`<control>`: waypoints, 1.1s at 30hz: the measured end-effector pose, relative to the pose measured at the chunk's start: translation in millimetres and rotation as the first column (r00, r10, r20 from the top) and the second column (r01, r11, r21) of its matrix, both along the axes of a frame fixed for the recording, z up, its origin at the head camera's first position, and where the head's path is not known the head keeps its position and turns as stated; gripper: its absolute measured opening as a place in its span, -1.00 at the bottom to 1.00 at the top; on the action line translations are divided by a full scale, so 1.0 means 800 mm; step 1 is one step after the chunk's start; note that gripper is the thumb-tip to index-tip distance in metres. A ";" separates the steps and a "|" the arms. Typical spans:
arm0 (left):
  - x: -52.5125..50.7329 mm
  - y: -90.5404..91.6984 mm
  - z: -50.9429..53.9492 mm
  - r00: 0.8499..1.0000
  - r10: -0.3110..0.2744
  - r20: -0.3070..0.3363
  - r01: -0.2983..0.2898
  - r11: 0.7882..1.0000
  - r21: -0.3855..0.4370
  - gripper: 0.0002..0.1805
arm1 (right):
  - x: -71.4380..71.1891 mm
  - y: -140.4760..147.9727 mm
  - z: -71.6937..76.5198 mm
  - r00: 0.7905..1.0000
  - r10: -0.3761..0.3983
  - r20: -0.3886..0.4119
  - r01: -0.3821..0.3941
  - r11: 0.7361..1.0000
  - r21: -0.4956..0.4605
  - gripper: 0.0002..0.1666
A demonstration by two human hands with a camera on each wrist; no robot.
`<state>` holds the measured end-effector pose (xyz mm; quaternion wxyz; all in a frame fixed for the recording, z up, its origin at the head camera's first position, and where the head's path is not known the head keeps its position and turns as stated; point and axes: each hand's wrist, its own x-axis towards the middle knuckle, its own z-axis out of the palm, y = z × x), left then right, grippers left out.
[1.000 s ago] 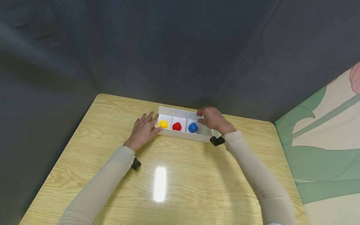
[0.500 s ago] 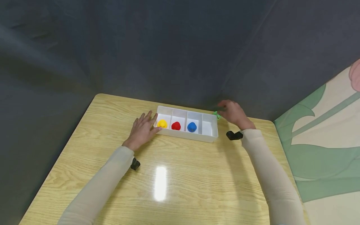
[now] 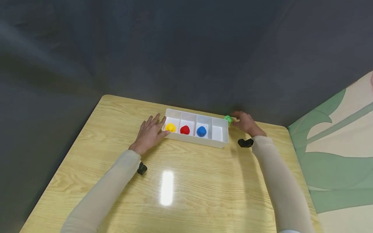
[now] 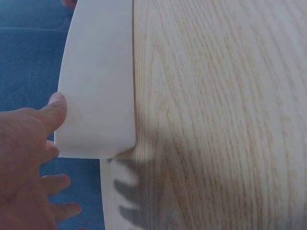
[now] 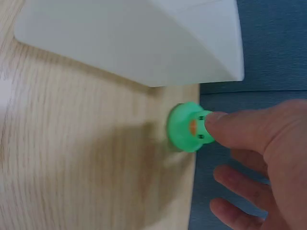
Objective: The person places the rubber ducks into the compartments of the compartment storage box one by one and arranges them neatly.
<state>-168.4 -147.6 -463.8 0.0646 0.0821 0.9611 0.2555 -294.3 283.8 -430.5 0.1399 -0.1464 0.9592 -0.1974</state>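
A white box (image 3: pixel 192 139) with several compartments in a row stands near the table's far edge. From left to right it holds a yellow toy duck (image 3: pixel 170 127), a red rounded toy (image 3: pixel 185 130) and a blue rounded toy (image 3: pixel 201 131); the rightmost compartment has nothing in it. My left hand (image 3: pixel 147 135) lies at the box's left end, fingers spread, thumb against its front wall. Outside the right end, a green toy duck (image 5: pixel 184 128) with an orange beak sits on the table. My right hand (image 3: pixel 246 123) reaches to it, thumb at its head, fingers loosely bent and apart.
The wooden table (image 3: pixel 198 181) ends just behind the box and the green duck. A dark cloth (image 3: pixel 186 58) hangs beyond that edge. To the right is a patterned cloth (image 3: pixel 341 171) in green and cream.
My right hand has moved right, from over the box's right compartment to the green duck, which has come into view, and then lowered beside it. My left hand stays at the box's left end.
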 end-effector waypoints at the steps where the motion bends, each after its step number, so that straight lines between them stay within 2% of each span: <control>1: 0.001 0.001 0.001 1.000 0.002 0.004 -0.002 1.000 0.001 -0.15 | -0.001 0.001 -0.004 1.000 0.011 0.006 -0.011 1.000 0.000 -0.37; 4: 0.003 0.004 0.005 1.000 0.001 0.014 -0.001 1.000 0.010 -0.14 | 0.000 0.002 -0.012 1.000 0.022 0.019 -0.022 1.000 -0.002 -0.34; 11: 0.008 0.015 0.005 1.000 -0.025 0.014 0.025 1.000 0.015 -0.15 | 0.013 0.016 -0.025 0.998 -0.024 0.055 0.026 0.999 -0.042 -0.35; 17: 0.008 0.020 0.008 0.999 -0.042 -0.015 0.042 0.999 0.010 -0.15 | 0.017 0.023 -0.034 0.997 -0.069 -0.017 0.069 0.997 -0.020 -0.48; 21: 0.009 0.022 0.012 0.999 -0.047 -0.005 0.047 0.999 0.011 -0.14 | 0.019 0.025 -0.037 0.994 -0.099 -0.046 0.098 0.995 -0.025 -0.52; 27: 0.014 0.022 0.014 0.999 -0.038 0.017 0.037 0.999 0.024 -0.13 | 0.025 0.030 -0.030 0.988 -0.154 0.008 0.155 0.986 -0.059 -0.46; 33: 0.014 0.021 0.012 0.999 -0.030 0.019 0.030 0.999 0.031 -0.14 | 0.037 0.046 -0.013 0.989 -0.147 0.010 0.148 0.987 -0.067 -0.41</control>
